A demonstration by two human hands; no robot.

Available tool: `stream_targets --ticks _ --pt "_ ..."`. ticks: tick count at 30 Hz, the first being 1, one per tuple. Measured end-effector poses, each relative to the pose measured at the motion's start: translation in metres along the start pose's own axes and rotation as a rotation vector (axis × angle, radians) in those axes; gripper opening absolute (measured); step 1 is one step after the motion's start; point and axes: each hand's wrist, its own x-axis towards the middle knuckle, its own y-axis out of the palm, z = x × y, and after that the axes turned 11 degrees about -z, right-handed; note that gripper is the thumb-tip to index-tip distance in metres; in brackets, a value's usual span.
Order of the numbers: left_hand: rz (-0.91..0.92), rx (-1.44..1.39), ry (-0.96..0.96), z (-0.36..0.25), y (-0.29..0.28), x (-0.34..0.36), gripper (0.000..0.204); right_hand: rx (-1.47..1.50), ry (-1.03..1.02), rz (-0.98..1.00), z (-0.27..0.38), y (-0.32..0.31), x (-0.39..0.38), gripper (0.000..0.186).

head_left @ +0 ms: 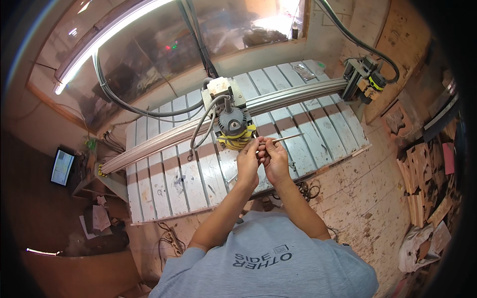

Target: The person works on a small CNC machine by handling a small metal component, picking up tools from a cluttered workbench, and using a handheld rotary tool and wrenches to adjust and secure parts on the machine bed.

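Slim pale metal-looking rod (289, 137) pinched just beside a grey-and-yellow machine head (234, 126)

The rod lies over the bed, its free end pointing to the right and well clear of the fingers. The right hand (276, 160) grasps it between thumb and fingers. The left hand (248, 160) meets the right at the fingertips, its own fingers curled; whether it grasps the rod's inner end or some other small part cannot be told, as the fingers hide it.

Just beyond the left hand, the machine head sits on a long, silvery metal gantry beam (298, 94) crossing the bed at a slant. A thick grey ribbed hose (144, 114) sags toward the head from the left. Below spreads a pale bed of parallel slats (201, 174) with dark grooves between.

At the beam's right end is a black-and-yellow motor unit (376, 82). Farther out, a lit flat monitor (62, 167) stands at far left, and stacked brown wood pieces (420, 174) fill the right side.
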Motion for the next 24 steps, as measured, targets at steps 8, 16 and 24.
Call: stream_targets --ticks 8,16,24 --pt "0.065 -0.094 -0.068 -0.005 0.001 0.005 0.029 -0.461 -0.205 0.100 0.027 0.004 0.008 0.019" --pt "0.049 -0.032 -0.061 0.002 -0.031 0.002 0.031 -1.208 -1.222 0.417 0.054 0.088 -0.028 0.015" --pt "-0.004 0.145 -0.123 0.026 -0.147 -0.005 0.035 -1.433 -0.757 0.451 -0.021 0.053 -0.043 0.031"
